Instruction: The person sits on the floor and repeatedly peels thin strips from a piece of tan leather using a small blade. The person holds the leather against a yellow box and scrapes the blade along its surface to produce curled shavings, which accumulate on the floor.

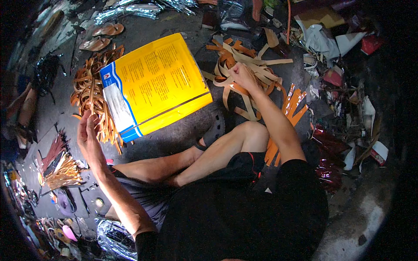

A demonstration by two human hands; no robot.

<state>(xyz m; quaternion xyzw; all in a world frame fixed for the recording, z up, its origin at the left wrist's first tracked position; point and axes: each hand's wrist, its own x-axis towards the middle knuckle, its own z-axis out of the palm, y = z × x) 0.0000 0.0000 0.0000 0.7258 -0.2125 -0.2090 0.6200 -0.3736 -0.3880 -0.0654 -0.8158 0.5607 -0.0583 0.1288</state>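
Note:
In front of my crossed legs lies a large yellow and blue rectangular tin (161, 82) with printed panels. Along its left side is a heap of glossy brown strips (89, 82), curled and tangled. My left hand (89, 137) is at the near end of that heap, its thumb and fingers pinched on a brown strip that runs up from them. To the right of the tin is a looser pile of tan and orange strips (263, 71). My right hand (244, 77) is closed in this pile, over a tan strip; its fingertips are partly hidden.
Flat orange strips (294, 106) lie beside my right forearm. Scraps and sheets (320, 41) crowd the far right. Sandals (102, 37) and silvery strips (146, 9) lie at the far side. A bundle of light strips (63, 172) is on the left, near another person's limb (26, 104).

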